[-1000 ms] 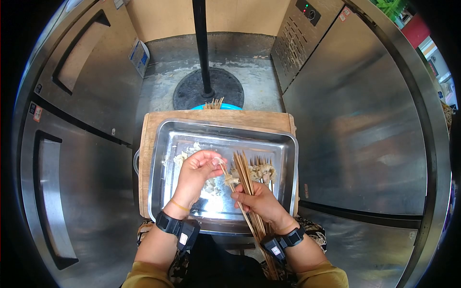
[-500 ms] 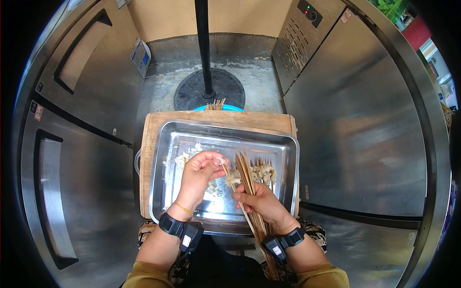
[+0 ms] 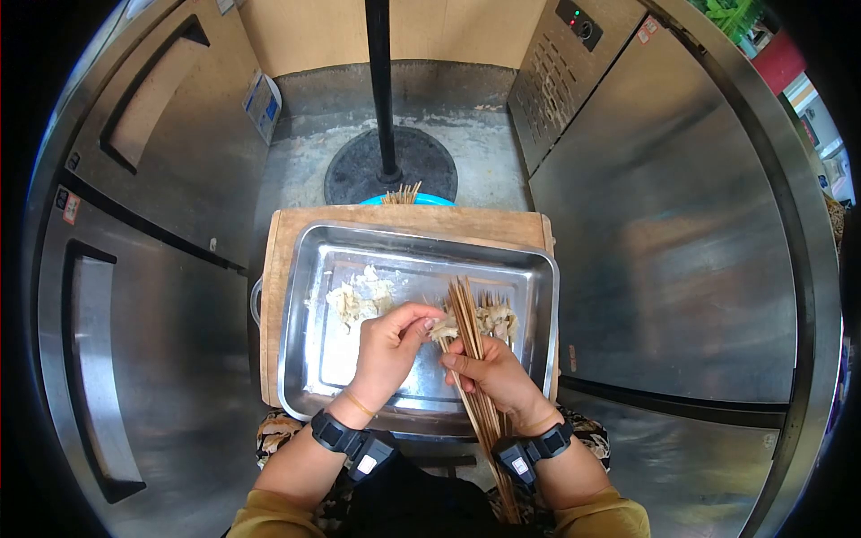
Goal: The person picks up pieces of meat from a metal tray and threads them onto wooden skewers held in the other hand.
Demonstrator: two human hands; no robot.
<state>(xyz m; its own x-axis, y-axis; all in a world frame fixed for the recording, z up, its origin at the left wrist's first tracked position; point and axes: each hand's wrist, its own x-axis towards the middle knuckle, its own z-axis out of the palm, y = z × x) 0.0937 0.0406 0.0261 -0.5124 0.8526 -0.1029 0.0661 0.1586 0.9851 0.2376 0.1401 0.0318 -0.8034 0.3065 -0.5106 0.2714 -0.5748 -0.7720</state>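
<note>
My right hand (image 3: 495, 369) is wrapped round a bundle of thin bamboo skewers (image 3: 466, 309), which slants from the tray down towards my lap. One skewer stands a little apart on the left, with a pale, soft food piece (image 3: 443, 328) at its upper end. Thumb and fingers of my left hand (image 3: 391, 348) pinch that piece. Several loaded skewers (image 3: 496, 316) lie behind the bundle, partly hidden by it. A loose heap of pale food pieces (image 3: 360, 298) rests on the left side of the steel tray (image 3: 417, 235).
Under the tray is a wooden board (image 3: 272, 314). Beyond it, more skewers (image 3: 403, 194) stick up from a blue container (image 3: 435, 201). A black pole (image 3: 381, 90) rises from a round base (image 3: 345, 170). Steel cabinets flank me, one on the left (image 3: 170, 359) and one on the right (image 3: 664, 242).
My left hand has moved right and slightly down, bringing its fingers close to the bundle. The pale piece now sits further down the separate skewer. My right hand has barely shifted.
</note>
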